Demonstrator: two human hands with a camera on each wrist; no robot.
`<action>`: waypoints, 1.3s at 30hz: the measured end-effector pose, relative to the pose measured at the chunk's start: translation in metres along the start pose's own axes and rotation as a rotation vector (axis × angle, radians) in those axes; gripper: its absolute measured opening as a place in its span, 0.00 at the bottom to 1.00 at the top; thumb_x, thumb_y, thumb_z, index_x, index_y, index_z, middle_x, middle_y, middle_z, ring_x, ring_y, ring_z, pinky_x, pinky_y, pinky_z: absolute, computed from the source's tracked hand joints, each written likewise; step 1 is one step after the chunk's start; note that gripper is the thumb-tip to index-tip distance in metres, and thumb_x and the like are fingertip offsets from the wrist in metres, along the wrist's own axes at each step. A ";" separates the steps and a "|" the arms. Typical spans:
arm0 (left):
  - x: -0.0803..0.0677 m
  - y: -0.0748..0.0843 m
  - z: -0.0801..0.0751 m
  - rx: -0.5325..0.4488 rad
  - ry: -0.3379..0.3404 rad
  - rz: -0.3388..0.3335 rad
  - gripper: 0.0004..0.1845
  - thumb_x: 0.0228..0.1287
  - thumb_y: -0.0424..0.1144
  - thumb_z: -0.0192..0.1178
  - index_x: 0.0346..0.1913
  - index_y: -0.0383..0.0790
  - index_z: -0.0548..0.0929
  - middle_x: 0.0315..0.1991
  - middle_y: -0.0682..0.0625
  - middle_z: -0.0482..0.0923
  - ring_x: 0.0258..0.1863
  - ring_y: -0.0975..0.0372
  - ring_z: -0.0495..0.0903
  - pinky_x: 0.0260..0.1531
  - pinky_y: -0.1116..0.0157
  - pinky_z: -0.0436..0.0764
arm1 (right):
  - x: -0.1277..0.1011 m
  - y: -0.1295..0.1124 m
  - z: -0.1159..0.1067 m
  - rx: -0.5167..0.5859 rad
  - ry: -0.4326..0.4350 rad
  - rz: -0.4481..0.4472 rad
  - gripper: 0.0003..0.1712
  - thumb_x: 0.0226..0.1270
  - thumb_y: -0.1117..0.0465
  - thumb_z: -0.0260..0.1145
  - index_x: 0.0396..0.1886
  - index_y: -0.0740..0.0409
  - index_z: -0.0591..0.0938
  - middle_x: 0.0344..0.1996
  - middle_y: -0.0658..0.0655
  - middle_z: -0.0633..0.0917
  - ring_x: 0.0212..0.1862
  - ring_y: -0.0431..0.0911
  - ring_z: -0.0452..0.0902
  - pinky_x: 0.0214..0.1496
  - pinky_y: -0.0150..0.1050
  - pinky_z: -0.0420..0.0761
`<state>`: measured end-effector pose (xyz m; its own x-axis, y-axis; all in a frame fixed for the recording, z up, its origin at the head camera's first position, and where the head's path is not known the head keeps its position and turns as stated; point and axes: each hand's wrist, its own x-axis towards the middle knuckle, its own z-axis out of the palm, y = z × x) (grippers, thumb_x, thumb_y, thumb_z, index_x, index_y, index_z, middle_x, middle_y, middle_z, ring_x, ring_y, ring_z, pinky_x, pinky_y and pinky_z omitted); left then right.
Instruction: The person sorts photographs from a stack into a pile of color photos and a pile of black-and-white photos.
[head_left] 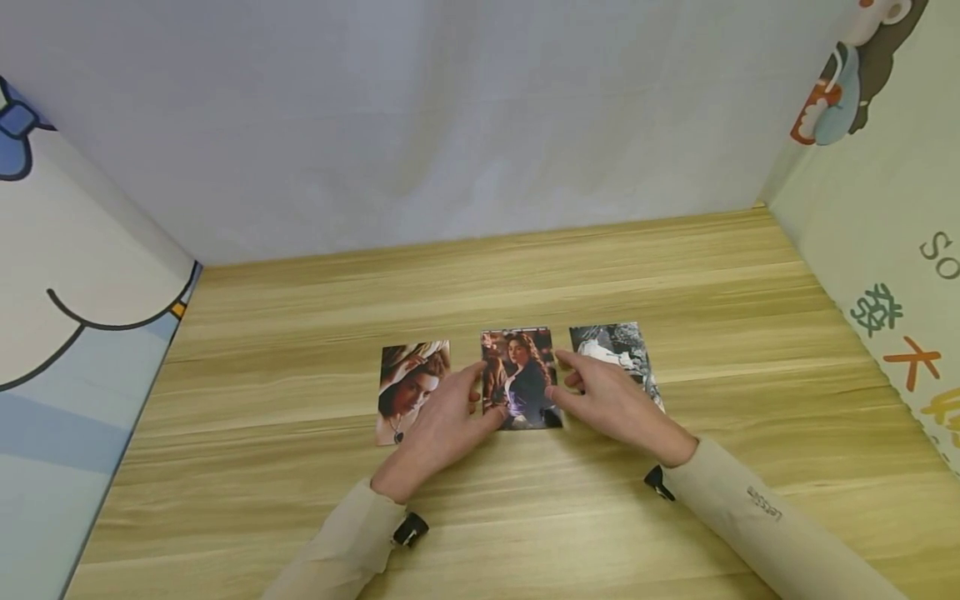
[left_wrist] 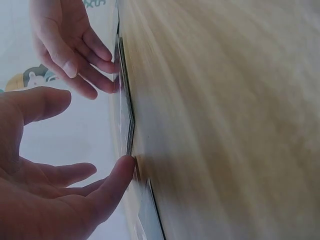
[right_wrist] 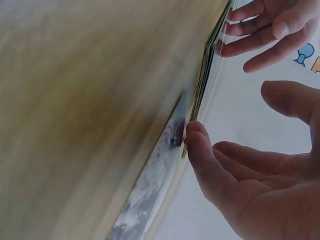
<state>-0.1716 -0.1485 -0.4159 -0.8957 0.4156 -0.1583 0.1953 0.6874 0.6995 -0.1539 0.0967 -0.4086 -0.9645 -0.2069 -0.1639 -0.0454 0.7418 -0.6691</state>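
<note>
Three picture cards lie in a row on the wooden table. The middle one is a stack of cards (head_left: 521, 379), its top picture a person with a long braid; several layered edges show in the wrist views. My left hand (head_left: 450, 412) is at the stack's left side, a fingertip touching its edge, thumb raised in the left wrist view. From the other side, my right hand (head_left: 611, 396) has a fingertip against the right edge. Partly under my left hand is a brown-toned photo card (head_left: 401, 383). My right hand covers part of a black-and-white photo card (head_left: 626, 337).
The wood-grain table (head_left: 300, 333) meets a pale cloth wall (head_left: 450, 125) at the back. Printed panels stand at the left (head_left: 90, 250) and right (head_left: 862, 250). Both forearms wear beige sleeves, with a black device (head_left: 410, 529) at the left wrist.
</note>
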 end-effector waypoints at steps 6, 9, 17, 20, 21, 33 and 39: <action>-0.001 0.002 0.001 -0.026 -0.021 -0.005 0.40 0.68 0.48 0.66 0.77 0.34 0.66 0.64 0.37 0.77 0.57 0.48 0.81 0.56 0.49 0.81 | 0.001 0.000 0.002 0.004 -0.006 0.018 0.37 0.73 0.51 0.66 0.75 0.66 0.70 0.53 0.66 0.86 0.54 0.56 0.84 0.53 0.53 0.85; -0.001 0.002 0.001 -0.031 -0.022 -0.011 0.39 0.68 0.48 0.66 0.77 0.34 0.67 0.67 0.36 0.75 0.62 0.46 0.78 0.61 0.47 0.78 | 0.001 -0.001 0.003 0.023 -0.007 0.019 0.37 0.73 0.52 0.66 0.75 0.66 0.71 0.53 0.66 0.86 0.54 0.56 0.84 0.53 0.52 0.85; -0.003 0.005 0.002 -0.010 -0.022 -0.014 0.40 0.67 0.48 0.67 0.76 0.34 0.67 0.69 0.36 0.73 0.67 0.44 0.74 0.66 0.45 0.74 | -0.001 -0.001 0.004 0.050 -0.013 0.008 0.38 0.73 0.53 0.66 0.76 0.66 0.69 0.55 0.68 0.85 0.55 0.58 0.84 0.53 0.53 0.86; -0.004 0.005 0.003 -0.012 -0.023 -0.022 0.40 0.68 0.49 0.67 0.77 0.35 0.67 0.70 0.37 0.72 0.68 0.44 0.73 0.67 0.45 0.73 | -0.002 -0.002 0.004 0.045 -0.014 0.008 0.38 0.74 0.52 0.66 0.76 0.67 0.69 0.56 0.69 0.85 0.56 0.59 0.83 0.55 0.54 0.85; -0.004 0.005 0.003 -0.013 -0.023 -0.024 0.40 0.68 0.49 0.67 0.77 0.36 0.67 0.71 0.37 0.72 0.69 0.44 0.72 0.67 0.44 0.73 | -0.003 -0.002 0.004 0.043 -0.013 0.009 0.38 0.74 0.52 0.66 0.75 0.67 0.69 0.56 0.69 0.85 0.56 0.59 0.83 0.55 0.54 0.85; -0.007 0.003 0.004 -0.046 0.010 -0.018 0.39 0.67 0.49 0.67 0.77 0.38 0.68 0.70 0.38 0.74 0.67 0.43 0.74 0.65 0.43 0.74 | -0.006 -0.005 0.004 0.059 0.004 0.007 0.37 0.74 0.52 0.65 0.75 0.65 0.70 0.53 0.68 0.86 0.54 0.58 0.86 0.53 0.53 0.86; -0.009 0.002 0.005 -0.092 0.057 -0.016 0.36 0.67 0.48 0.67 0.75 0.40 0.70 0.66 0.38 0.77 0.60 0.45 0.80 0.58 0.45 0.80 | -0.007 -0.006 0.002 0.090 0.017 -0.014 0.36 0.74 0.55 0.65 0.75 0.67 0.69 0.54 0.70 0.85 0.50 0.56 0.88 0.43 0.46 0.89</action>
<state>-0.1613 -0.1481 -0.4166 -0.9203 0.3682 -0.1321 0.1451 0.6350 0.7588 -0.1463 0.0924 -0.4055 -0.9683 -0.2051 -0.1425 -0.0357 0.6785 -0.7337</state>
